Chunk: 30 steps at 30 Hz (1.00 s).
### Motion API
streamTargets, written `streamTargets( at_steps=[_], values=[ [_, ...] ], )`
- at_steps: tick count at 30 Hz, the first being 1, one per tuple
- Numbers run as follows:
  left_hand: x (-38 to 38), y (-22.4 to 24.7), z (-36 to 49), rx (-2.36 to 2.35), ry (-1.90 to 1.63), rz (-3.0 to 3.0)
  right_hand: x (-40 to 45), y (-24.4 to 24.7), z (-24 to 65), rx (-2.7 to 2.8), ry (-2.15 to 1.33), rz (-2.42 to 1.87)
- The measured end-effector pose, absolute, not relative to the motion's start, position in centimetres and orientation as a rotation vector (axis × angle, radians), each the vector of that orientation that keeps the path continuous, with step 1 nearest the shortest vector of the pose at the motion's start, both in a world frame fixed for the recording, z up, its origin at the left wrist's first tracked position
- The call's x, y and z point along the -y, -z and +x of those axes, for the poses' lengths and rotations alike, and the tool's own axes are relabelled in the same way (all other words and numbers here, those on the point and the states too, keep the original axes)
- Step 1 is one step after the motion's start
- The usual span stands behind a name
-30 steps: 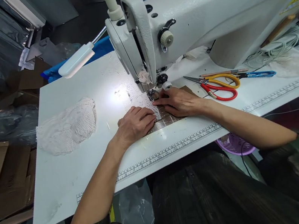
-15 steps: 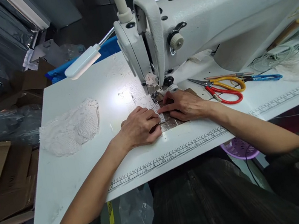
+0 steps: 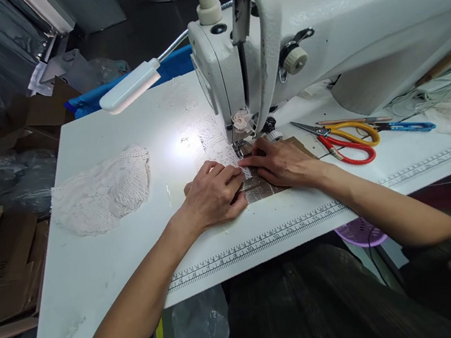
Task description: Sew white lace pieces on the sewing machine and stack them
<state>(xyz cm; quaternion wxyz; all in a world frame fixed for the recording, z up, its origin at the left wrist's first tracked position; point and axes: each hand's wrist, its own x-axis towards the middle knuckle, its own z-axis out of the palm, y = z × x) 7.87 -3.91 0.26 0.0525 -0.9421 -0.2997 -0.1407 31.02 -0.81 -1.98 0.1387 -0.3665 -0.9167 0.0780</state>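
Note:
At the needle area of a white sewing machine [image 3: 325, 19], white lace [image 3: 219, 150] runs under the presser foot [image 3: 241, 148]. My left hand [image 3: 215, 196] lies left of the foot with its fingers curled down on the lace edge. Just in front of the foot, my right hand [image 3: 283, 164] presses the lace with a stretched forefinger, its other fingers bent. The fingertips of both hands nearly meet. A shiny metal plate [image 3: 265, 188] shows beneath them. What the fingers pinch is partly hidden.
A lace bundle [image 3: 104, 192] lies on the left of the white table [image 3: 111, 286]. Right of my hand are red-and-yellow-handled scissors [image 3: 348, 142] and a blue-handled tool [image 3: 409, 127]. A lamp [image 3: 129, 87] lights the lace. A printed ruler [image 3: 259, 244] runs along the front edge.
The lace has slid away from me under the presser foot, and less of it shows between my hands. Both hands keep nearly the same pose. The view has shifted slightly.

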Motion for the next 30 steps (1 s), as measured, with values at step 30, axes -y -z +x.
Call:
streamTargets(
  at_steps=[30],
  values=[
    [3.24, 0.48, 8.44, 1.239, 0.395, -2.819, 1.55, 2.26, 30.64, 2.604, -0.216, -1.079]
  ],
)
